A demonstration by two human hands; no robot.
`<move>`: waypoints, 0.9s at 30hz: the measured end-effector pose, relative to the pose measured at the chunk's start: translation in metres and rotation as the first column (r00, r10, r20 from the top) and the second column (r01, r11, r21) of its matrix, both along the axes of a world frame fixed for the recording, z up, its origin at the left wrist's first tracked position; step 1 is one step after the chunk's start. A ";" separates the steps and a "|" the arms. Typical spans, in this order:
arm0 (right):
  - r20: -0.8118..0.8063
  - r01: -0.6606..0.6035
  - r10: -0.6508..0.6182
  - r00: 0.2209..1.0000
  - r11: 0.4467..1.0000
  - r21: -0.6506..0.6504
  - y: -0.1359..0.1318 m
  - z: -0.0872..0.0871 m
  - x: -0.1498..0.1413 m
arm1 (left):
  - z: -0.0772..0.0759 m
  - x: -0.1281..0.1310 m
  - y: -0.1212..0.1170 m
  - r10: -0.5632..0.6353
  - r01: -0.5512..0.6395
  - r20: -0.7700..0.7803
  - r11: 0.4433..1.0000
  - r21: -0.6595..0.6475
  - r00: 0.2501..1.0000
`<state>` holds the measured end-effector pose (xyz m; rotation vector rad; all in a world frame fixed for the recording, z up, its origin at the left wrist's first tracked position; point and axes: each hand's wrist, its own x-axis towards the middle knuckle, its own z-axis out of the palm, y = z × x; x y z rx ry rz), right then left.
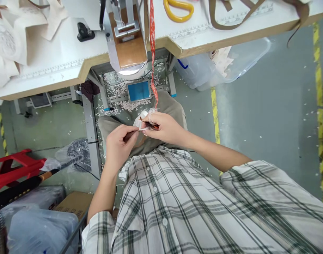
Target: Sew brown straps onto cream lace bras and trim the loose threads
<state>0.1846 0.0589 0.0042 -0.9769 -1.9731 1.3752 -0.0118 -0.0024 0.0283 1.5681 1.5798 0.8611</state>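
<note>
Above my lap, both of my hands meet at a small piece of white cloth with a little brown bow or tie on it. My left hand pinches the near edge of the cloth between thumb and fingers. Closed in my right hand is a small dark tool with an orange part, which looks like thread snips; its tips are partly hidden by the fingers. A twisted red ribbon runs down from the table to the right hand, by the snips. White threads bunch at the right fingers.
Ahead stands a white worktable with a sewing machine, yellow-handled scissors, brown strap and cream cloth pieces. A clear plastic bin sits below right. Scraps litter the floor by a pedal. Left is a red frame.
</note>
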 end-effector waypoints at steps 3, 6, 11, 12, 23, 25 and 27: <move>-0.023 -0.013 0.014 1.000 1.000 0.026 -0.001 0.005 0.002 | 0.003 -0.005 0.001 -0.084 0.116 -0.147 0.967 0.228 0.986; 0.003 -0.066 0.066 0.998 0.998 0.001 0.006 0.001 0.008 | 0.001 -0.010 0.001 -0.049 0.064 -0.063 0.963 0.261 0.997; 0.420 0.125 -0.227 0.879 0.958 0.257 0.038 -0.031 0.038 | -0.004 -0.020 0.006 0.101 -0.155 0.446 0.984 0.086 0.889; 0.483 0.109 -0.253 0.838 0.946 0.306 0.043 -0.036 0.045 | -0.004 -0.021 0.007 0.135 -0.170 0.518 0.985 0.021 0.845; -0.039 -0.170 0.175 0.984 0.980 0.107 0.020 0.037 -0.009 | 0.017 -0.014 0.013 0.190 -0.082 0.702 0.979 -0.186 0.687; -0.103 -0.228 0.227 0.969 0.974 0.001 0.020 0.040 -0.020 | 0.019 -0.014 0.014 0.215 -0.094 0.679 0.973 -0.211 0.702; -0.116 -0.238 0.229 0.966 0.969 -0.069 0.021 0.040 -0.024 | 0.020 -0.015 0.014 0.245 -0.106 0.638 0.963 -0.249 0.730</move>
